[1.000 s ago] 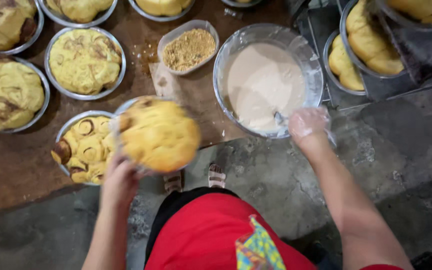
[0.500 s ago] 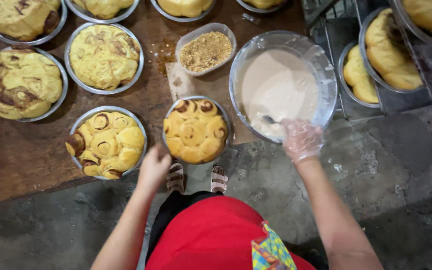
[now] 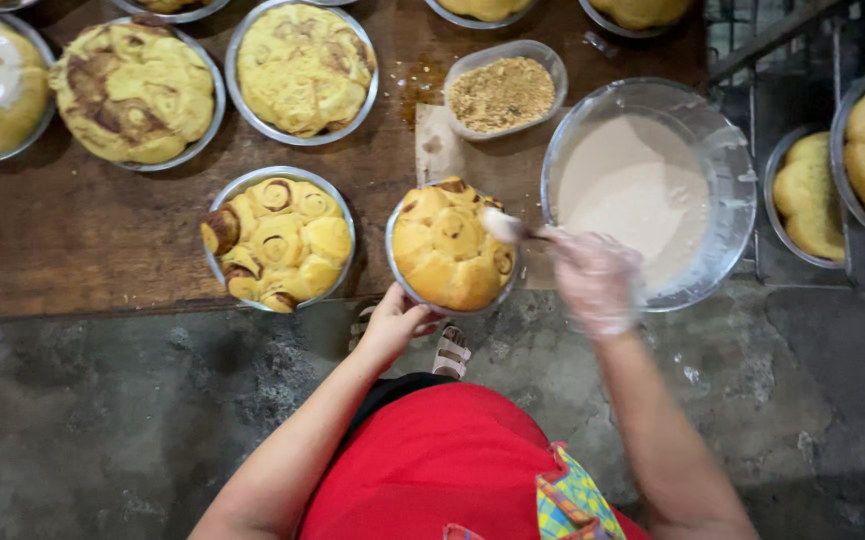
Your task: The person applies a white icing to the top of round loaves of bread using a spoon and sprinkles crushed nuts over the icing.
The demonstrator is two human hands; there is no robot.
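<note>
Head view: icing a pan of rolls.
Right hand [image 3: 595, 281] fingers clamp a spoon [image 3: 505, 228] over the rolls [image 3: 449, 250]; left hand [image 3: 392, 322] fingers grip the pan [image 3: 399, 285] rim.

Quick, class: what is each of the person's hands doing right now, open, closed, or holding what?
Left hand: bare, fingers on the near rim of the round pan of rolls.
Right hand: in a clear glove, closed on a spoon over the rolls.

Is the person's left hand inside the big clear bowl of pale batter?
No: the left hand grips the near rim of the round pan of rolls, well apart from the clear bowl of batter.
</note>
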